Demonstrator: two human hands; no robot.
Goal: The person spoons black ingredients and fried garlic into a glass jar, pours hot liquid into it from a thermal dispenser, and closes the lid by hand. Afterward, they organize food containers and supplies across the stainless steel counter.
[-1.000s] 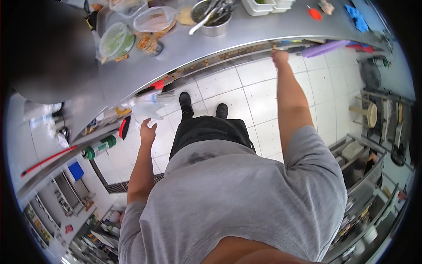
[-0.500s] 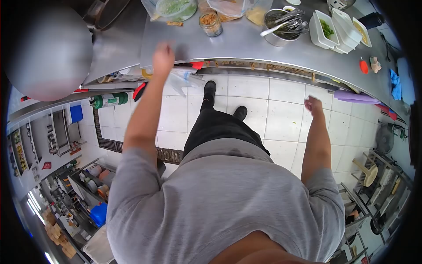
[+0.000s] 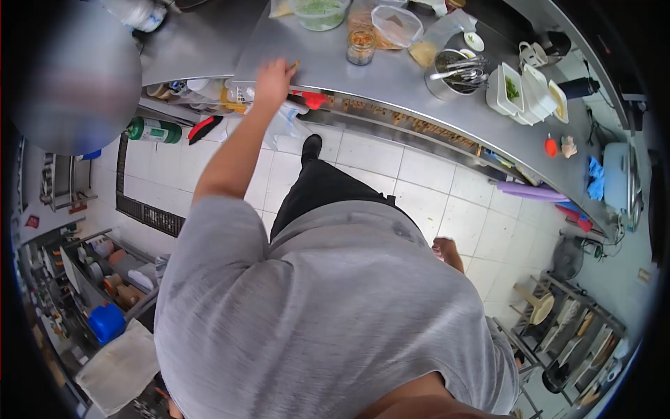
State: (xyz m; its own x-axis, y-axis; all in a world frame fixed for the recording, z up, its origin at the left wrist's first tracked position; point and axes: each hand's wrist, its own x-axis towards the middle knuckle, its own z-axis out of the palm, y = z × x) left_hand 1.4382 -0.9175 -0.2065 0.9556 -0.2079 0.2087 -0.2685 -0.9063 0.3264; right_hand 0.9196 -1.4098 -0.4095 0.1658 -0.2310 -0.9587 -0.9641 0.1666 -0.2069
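Observation:
At the edge of the steel counter [image 3: 314, 52], my left hand [image 3: 273, 82] has its fingers pinched on a small yellowish-brown piece [image 3: 294, 65]. A glass jar of orange-brown food [image 3: 361, 47] stands to the right of that hand, with a round tub of green food [image 3: 319, 12] behind. Low at my right side, over the tiled floor, my right hand [image 3: 444, 247] is curled; what it holds, if anything, is too small to tell.
A metal pot with utensils [image 3: 457, 77], white containers [image 3: 505, 89] and a blue cloth [image 3: 595, 177] are farther right on the counter. Plastic bags [image 3: 285, 126] hang below its edge. A green cylinder [image 3: 155, 130] lies at the left, and a fan [image 3: 567, 258] stands at the right.
My left hand has come up from below the counter to its edge and taken hold of the small brown piece. My right hand has dropped back from the counter's edge toward my body.

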